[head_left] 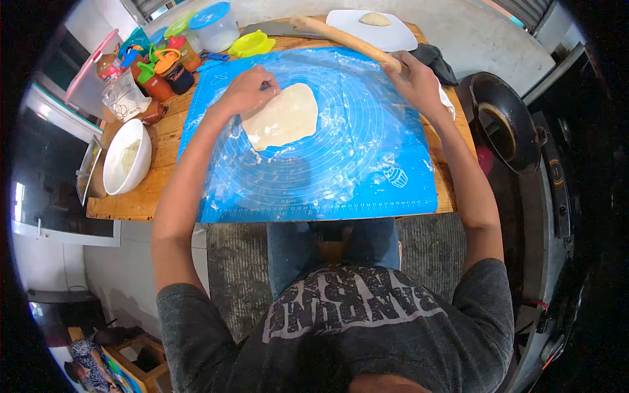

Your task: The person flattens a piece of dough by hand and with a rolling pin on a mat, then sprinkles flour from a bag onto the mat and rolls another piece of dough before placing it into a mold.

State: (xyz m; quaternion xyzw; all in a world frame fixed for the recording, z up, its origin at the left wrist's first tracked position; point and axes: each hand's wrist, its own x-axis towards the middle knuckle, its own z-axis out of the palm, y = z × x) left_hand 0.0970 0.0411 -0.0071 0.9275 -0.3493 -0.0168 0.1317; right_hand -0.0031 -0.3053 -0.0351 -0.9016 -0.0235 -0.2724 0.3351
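Note:
A flattened sheet of dough [285, 119] lies on the blue pastry mat [367, 196], which is dusted with flour. My left hand [252, 90] is at the upper left edge of the dough, its fingers curled and pinching that edge; the fingertips are partly hidden. My right hand [416, 85] grips one end of a wooden rolling pin [344, 42]. The pin is held above the mat's far right side, pointing toward the far left, apart from the dough.
A white bowl of flour [134, 157] stands at the table's left edge, with several sauce bottles [156, 82] behind it. A white plate [400, 39] holds a ball of dough [375, 19]. A dark wok [501, 124] stands to the right, beside a dark cloth [438, 64].

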